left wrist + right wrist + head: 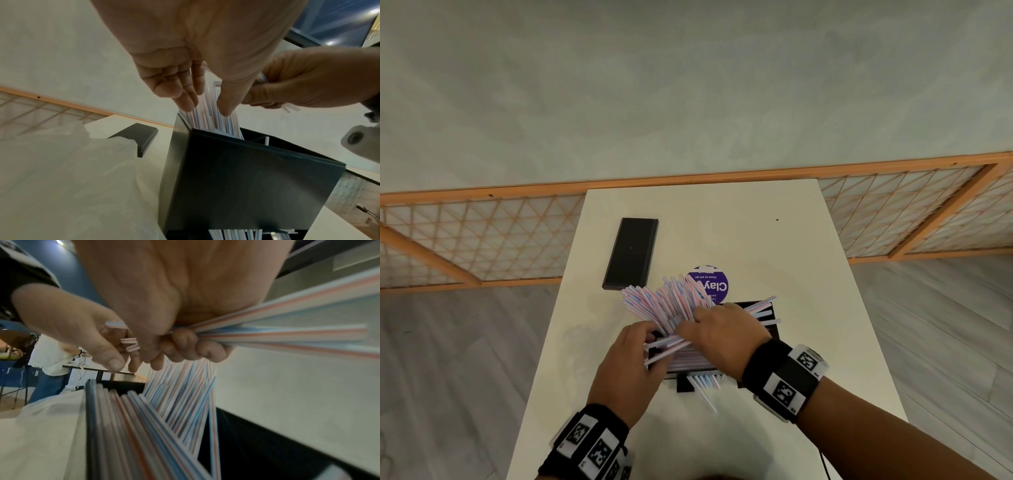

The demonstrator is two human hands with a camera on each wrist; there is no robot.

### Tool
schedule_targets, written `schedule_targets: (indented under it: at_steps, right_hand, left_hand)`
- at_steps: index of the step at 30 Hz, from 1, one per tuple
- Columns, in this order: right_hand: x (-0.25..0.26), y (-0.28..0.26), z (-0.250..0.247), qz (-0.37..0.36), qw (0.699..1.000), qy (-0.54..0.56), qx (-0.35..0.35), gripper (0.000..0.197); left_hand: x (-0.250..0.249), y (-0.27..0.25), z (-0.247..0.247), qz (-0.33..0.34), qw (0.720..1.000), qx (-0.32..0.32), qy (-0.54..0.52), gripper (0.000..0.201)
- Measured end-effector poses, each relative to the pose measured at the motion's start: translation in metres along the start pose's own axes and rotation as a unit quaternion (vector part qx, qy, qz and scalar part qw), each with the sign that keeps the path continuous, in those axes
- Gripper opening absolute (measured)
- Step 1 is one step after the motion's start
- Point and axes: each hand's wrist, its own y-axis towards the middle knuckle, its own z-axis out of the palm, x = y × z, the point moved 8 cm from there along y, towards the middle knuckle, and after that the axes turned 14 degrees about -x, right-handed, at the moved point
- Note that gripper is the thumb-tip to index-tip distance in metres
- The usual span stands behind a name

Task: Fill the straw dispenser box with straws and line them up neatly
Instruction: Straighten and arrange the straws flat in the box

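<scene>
**Straws going into the dispenser**

The right hand (pixel 726 334) clutches a fanned bundle of striped straws (pixel 667 305) above the black dispenser box (pixel 246 178); the left hand (pixel 631 363), fingers straight, touches straws at the box's left end; the lid (pixel 630 253) lies beyond the box.

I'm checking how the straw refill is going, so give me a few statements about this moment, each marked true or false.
1. The right hand grips a bundle of striped straws. True.
2. The black lid sits closed on the dispenser box. False: it lies on the white table, apart from the box, on its far left.
3. The left hand has straight fingers reaching down at the straws in the box. True.
4. The straws all lie flat and parallel inside. False: many fan upward and stick out over the edges.
5. A purple round sticker lies beyond the box. True.
</scene>
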Motion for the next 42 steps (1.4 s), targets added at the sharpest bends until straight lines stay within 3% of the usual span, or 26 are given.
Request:
schedule_targets:
  at_steps: [3, 11, 14, 18, 24, 28, 33, 37, 42]
  right_hand:
    - [0.002, 0.006, 0.020, -0.002, 1.000, 0.004, 0.016, 0.019]
    - [-0.012, -0.003, 0.015, 0.084, 0.989, 0.119, 0.033, 0.060]
    - [-0.043, -0.022, -0.002, 0.159, 0.983, 0.089, 0.035, 0.050]
    - [-0.075, -0.054, 0.002, 0.229, 0.965, 0.001, 0.129, 0.026]
    - [-0.064, -0.055, 0.028, 0.208, 0.958, -0.016, 0.195, 0.025]
    - [-0.049, -0.042, 0.024, 0.191, 0.970, 0.017, 0.150, 0.018]
    - [-0.062, -0.028, 0.016, 0.277, 0.953, 0.113, 0.057, 0.017]
    - [-0.065, -0.021, 0.024, 0.301, 0.941, 0.147, 0.043, 0.027]
    - [-0.051, -0.012, 0.041, 0.310, 0.919, 0.242, 0.040, 0.028]
  left_hand:
    - [0.000, -0.001, 0.000, 0.001, 1.000, 0.003, -0.008, 0.044]
    - [0.009, -0.007, 0.004, -0.038, 0.999, 0.024, -0.028, 0.040]
    - [0.016, -0.008, 0.005, -0.032, 0.999, 0.036, -0.006, 0.040]
    - [0.019, -0.003, 0.011, -0.019, 0.999, 0.044, 0.012, 0.033]
    - [0.009, 0.001, 0.021, 0.030, 0.996, 0.043, 0.071, 0.025]
    - [0.000, -0.003, 0.024, 0.068, 0.993, 0.058, 0.071, 0.025]
    - [-0.008, -0.003, 0.015, 0.093, 0.994, 0.031, 0.056, 0.027]
    - [-0.022, -0.007, 0.028, 0.176, 0.979, 0.048, 0.092, 0.036]
    - [-0.021, -0.002, 0.041, 0.171, 0.976, 0.075, 0.113, 0.038]
